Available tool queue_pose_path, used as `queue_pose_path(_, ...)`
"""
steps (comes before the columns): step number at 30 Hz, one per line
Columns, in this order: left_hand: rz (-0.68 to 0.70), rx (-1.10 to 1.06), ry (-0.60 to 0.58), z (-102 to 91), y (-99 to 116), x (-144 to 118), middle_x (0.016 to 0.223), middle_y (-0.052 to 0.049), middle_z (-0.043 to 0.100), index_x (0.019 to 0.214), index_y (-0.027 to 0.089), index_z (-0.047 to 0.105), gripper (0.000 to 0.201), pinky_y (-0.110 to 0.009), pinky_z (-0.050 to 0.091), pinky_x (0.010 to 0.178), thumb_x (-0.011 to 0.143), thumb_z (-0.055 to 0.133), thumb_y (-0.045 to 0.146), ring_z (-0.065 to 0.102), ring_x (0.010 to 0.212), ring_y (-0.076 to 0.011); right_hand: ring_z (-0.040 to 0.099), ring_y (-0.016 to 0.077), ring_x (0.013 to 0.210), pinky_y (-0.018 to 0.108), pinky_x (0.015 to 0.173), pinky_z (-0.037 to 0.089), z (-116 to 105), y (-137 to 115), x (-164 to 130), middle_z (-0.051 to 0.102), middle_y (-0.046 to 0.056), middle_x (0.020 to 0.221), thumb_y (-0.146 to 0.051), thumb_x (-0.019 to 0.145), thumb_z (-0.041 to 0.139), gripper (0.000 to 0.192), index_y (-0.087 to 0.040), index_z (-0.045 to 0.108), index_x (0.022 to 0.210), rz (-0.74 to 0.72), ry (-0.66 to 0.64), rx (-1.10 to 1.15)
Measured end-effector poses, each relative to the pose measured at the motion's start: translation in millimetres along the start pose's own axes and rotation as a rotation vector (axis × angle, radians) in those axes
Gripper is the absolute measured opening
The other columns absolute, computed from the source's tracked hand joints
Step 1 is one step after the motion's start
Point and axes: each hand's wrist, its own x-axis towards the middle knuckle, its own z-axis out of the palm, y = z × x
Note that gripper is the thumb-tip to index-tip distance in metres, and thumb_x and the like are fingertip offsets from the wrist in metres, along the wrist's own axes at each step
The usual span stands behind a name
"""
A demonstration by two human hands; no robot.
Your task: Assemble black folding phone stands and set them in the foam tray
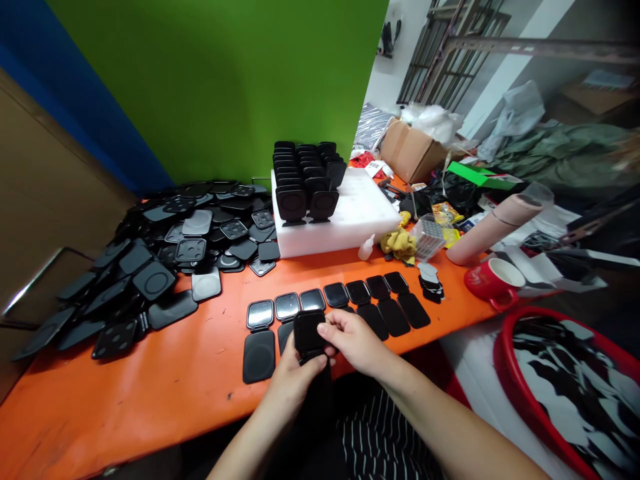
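A black hinged folding pad [309, 329], like a foldable wireless charger, is held up above the table's front edge. My left hand [299, 373] is closed round its lower part, thumb across the front. At its right edge, my right hand [350, 337] pinches the upper panel between thumb and fingers. Behind my hands lies a row of similar pads opened flat, among them a glossy one [261, 313] at the left end and a darker one [397, 283] at the right end. My hands partly hide the middle of the row.
Loose black pads [190, 250] are heaped at the left. A white foam block [350, 210] carries rows of upright pads. Rightward are a small dropper bottle [367, 248], yellow cloth [399, 245], thin cut pieces [431, 281], a red mug [494, 281] and a red basin [507, 353] of scraps.
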Motion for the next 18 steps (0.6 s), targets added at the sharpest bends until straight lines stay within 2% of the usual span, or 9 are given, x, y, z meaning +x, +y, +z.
queue_pose_path(4, 0.041, 0.036, 0.000, -1.8, -4, 1, 0.098, -0.009, 0.063, 0.116, 0.017, 0.042, 0.060, -0.039, 0.047, 0.080, 0.062, 0.068, 0.018, 0.061, 0.092, -0.0266, 0.048, 0.0086, 0.045, 0.021, 0.043, 0.044, 5, 3, 0, 0.047, -0.004, 0.056, -0.045, 0.076, 0.053, 0.028, -0.018, 0.046, 0.071, -0.006, 0.038, 0.018)
queue_pose_path(8, 0.132, 0.118, 0.049, -4.0, -9, 1, 0.098, -0.008, 0.063, 0.111, 0.017, 0.046, 0.051, -0.036, 0.044, 0.083, 0.065, 0.067, 0.020, 0.058, 0.096, -0.0253, 0.050, 0.0096, 0.051, 0.020, 0.043, 0.044, 9, 7, 0, 0.047, -0.003, 0.062, -0.045, 0.077, 0.052, 0.028, -0.018, 0.046, 0.072, -0.017, 0.092, -0.012)
queue_pose_path(14, 0.095, 0.119, -0.014, -6.1, -12, 1, 0.092, -0.007, 0.064, 0.113, 0.017, 0.042, 0.051, -0.038, 0.046, 0.080, 0.067, 0.065, 0.020, 0.061, 0.088, -0.0249, 0.051, 0.0103, 0.046, 0.021, 0.044, 0.044, 0, 2, 1, 0.048, -0.004, 0.053, -0.041, 0.079, 0.050, 0.025, -0.019, 0.042, 0.069, 0.000, 0.002, -0.109)
queue_pose_path(18, 0.051, 0.063, -0.019, -6.5, -10, -1, 0.088, -0.005, 0.064, 0.113, 0.018, 0.041, 0.053, -0.038, 0.047, 0.078, 0.066, 0.066, 0.019, 0.063, 0.085, -0.0246, 0.054, 0.0114, 0.050, 0.021, 0.045, 0.044, -4, -6, 1, 0.050, -0.003, 0.057, -0.038, 0.080, 0.051, 0.022, -0.019, 0.044, 0.070, -0.007, -0.079, -0.159)
